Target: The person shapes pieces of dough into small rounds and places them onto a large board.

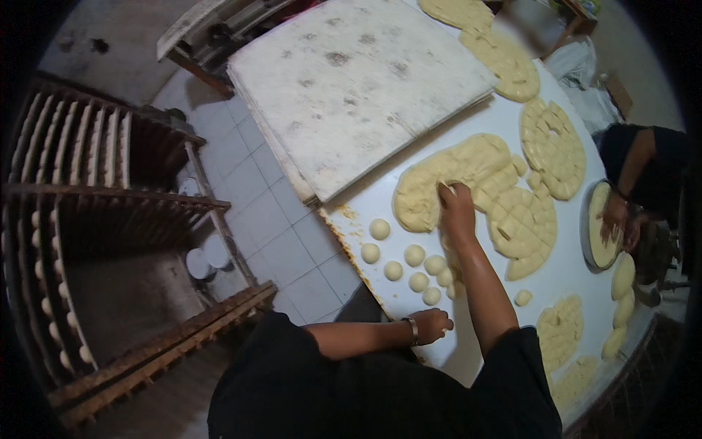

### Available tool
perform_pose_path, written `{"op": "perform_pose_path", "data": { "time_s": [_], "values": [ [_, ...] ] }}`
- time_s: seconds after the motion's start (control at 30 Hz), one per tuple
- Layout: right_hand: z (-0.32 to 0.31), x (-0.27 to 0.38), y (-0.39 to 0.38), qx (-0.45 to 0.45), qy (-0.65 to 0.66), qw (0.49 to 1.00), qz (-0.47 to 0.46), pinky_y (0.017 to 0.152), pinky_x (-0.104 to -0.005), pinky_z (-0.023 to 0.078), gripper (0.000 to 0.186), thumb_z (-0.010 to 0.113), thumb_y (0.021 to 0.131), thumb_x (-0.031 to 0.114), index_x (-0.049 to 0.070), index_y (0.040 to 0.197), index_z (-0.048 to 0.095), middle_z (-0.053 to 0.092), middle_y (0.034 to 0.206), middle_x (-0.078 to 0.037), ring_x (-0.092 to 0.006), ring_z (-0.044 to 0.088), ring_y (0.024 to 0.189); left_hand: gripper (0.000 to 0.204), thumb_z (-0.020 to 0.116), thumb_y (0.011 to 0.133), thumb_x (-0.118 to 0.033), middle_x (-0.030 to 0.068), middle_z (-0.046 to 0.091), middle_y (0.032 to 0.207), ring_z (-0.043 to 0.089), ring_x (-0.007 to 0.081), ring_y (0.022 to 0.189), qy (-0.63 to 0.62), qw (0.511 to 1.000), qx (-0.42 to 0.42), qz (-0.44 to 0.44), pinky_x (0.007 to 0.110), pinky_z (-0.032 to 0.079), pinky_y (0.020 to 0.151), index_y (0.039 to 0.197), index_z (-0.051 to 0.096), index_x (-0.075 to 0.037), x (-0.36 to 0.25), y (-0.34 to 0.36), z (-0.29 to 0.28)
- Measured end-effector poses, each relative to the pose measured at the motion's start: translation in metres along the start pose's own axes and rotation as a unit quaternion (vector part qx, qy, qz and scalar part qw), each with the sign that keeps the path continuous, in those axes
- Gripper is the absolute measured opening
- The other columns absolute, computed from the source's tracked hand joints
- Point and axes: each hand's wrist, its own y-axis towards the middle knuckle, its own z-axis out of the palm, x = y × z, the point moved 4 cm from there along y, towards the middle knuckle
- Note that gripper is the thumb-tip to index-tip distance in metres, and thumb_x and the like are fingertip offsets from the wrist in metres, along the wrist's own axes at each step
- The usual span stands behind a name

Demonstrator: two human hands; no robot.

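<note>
My right hand (456,212) reaches over the white table (475,344), fingers pinching the edge of a large slab of pale yellow dough (428,179). Its forearm partly hides more dough beneath it. My left hand (434,325), with a metal band on the wrist, is closed near the table's left edge; what it holds, if anything, is too small to make out. Between my hands lie several round dough balls (414,255). Cut dough sections (523,227) sit right of my right hand.
Stacked floury boards (351,88) cover the table's upper left. More scored dough (553,146) lies along the right. Another person's hand (613,219) works at a round pan (600,205). Wooden racks with trays of dough (73,139) stand left, beside white tubs (205,260) on the tiled floor.
</note>
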Motion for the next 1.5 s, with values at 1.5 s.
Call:
{"op": "perform_pose_path", "data": {
  "time_s": [1.5],
  "values": [
    [-0.209,-0.244,-0.420,-0.292,-0.055,0.944,0.145,0.106,-0.0479,0.047,0.025,0.075,0.093,0.002,-0.006,0.116,0.067,0.066,0.119,-0.020,-0.0356,0.061,0.110,0.020,0.075,0.090,-0.026,0.0132,0.071,0.097,0.067,0.0361,0.100,0.216,0.918,-0.316,-0.105,0.052,0.053,0.087,0.087,0.074,-0.006,-0.023,0.029,0.082]
  ]
}}
